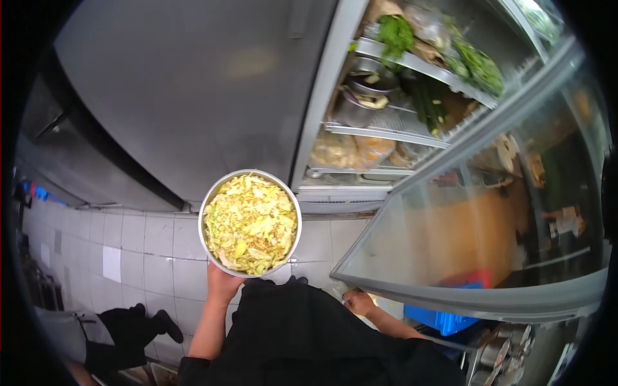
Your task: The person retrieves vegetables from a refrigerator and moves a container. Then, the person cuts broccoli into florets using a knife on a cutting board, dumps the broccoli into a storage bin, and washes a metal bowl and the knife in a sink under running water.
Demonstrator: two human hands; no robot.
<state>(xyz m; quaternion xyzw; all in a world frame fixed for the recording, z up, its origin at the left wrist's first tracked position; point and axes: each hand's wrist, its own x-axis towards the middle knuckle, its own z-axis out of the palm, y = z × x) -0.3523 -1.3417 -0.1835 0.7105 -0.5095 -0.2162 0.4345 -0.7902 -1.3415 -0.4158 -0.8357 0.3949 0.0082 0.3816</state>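
My left hand [224, 282] grips a round metal bowl [201, 226] from its near side, with the fingers hidden beneath it. Chopped cabbage [251, 222], pale green and yellow, fills the bowl nearly to the rim. Just below the corner of the open glass fridge door [438, 297] is my right hand [358, 302], its fingers curled. Something pale and see-through shows beside those fingers, but I cannot make out what they hold.
The open fridge holds leafy greens [396, 37], a metal pot [357, 108] and bagged food [335, 150] on its shelves [393, 132]. A closed steel door [193, 90] stands to the left. Another person [122, 334] is at lower left. Blue crates [438, 318] are at right.
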